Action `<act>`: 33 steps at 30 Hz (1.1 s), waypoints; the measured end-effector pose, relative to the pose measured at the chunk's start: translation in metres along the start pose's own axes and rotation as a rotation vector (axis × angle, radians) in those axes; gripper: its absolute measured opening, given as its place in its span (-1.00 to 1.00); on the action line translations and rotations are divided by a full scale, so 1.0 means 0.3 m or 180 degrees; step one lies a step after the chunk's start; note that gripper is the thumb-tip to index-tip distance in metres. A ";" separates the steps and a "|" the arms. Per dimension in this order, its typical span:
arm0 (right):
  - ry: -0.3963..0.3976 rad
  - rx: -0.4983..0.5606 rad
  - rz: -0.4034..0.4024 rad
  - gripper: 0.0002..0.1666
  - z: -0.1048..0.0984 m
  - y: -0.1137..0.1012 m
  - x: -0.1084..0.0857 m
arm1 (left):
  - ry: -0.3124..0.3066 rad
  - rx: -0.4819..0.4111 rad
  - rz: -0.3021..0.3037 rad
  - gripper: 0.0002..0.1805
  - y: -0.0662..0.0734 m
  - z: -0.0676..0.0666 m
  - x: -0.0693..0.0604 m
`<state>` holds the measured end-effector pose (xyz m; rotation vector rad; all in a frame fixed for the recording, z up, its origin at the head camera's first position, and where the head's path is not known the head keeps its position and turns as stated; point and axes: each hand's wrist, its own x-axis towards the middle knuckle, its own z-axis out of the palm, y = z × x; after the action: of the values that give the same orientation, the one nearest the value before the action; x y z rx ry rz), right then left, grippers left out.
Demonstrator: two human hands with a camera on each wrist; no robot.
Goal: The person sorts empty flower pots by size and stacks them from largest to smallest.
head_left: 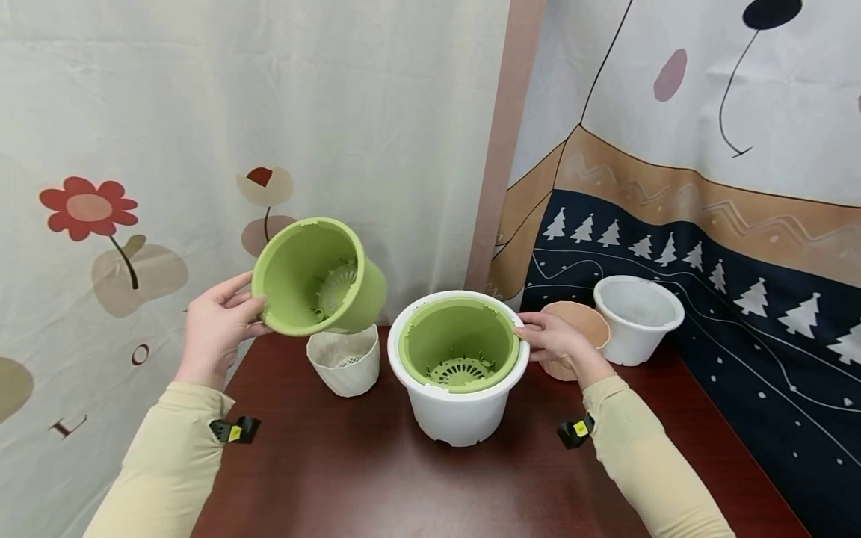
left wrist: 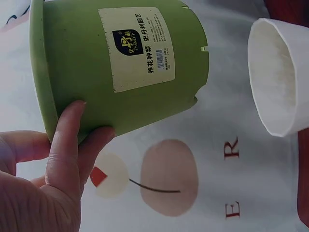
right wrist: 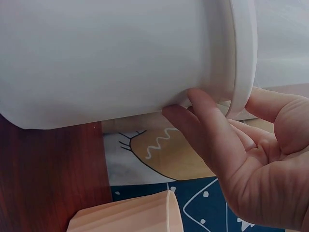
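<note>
My left hand (head_left: pixel 220 321) pinches the rim of a green flower pot (head_left: pixel 373 288), which hangs tilted in the air with its mouth turned toward me. A pale printed label (left wrist: pixel 137 48) shows on its side in the left wrist view. In front of me a white flower pot (head_left: pixel 460 415) has a second green pot (head_left: pixel 460 321) nested inside it, its slotted bottom visible. My right hand (head_left: pixel 554 340) grips the right rim of the white pot, thumb at the top edge and fingers beneath the lip on the outer wall, as the right wrist view shows.
A small off-white pot (head_left: pixel 346 366) stands behind and left, below the raised green pot. Right of the white pot are an orange-beige pot (head_left: pixel 561 370) and another white pot (head_left: pixel 632 340). Printed curtains (head_left: pixel 403 149) border the dark red table (head_left: pixel 323 478).
</note>
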<state>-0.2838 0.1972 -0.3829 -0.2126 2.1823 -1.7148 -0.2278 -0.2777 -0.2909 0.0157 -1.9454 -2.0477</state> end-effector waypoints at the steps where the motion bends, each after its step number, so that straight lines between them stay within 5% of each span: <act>1: 0.0000 -0.0003 -0.0001 -0.32 0.000 0.000 0.000 | -0.0023 -0.0004 0.0007 -0.35 0.004 0.007 -0.001; 17: -0.0032 -0.0112 0.0010 -0.33 -0.006 -0.003 0.002 | -0.0399 -0.0245 0.0155 -0.39 0.030 0.142 -0.009; 33: -0.0029 -0.0076 0.0005 -0.36 -0.006 0.003 0.008 | -0.0630 0.0085 0.0068 -0.42 0.030 0.260 -0.012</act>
<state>-0.2866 0.1984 -0.3839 -0.2243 2.1967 -1.6843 -0.2398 -0.2012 -0.2770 -0.2083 -2.0779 -2.0786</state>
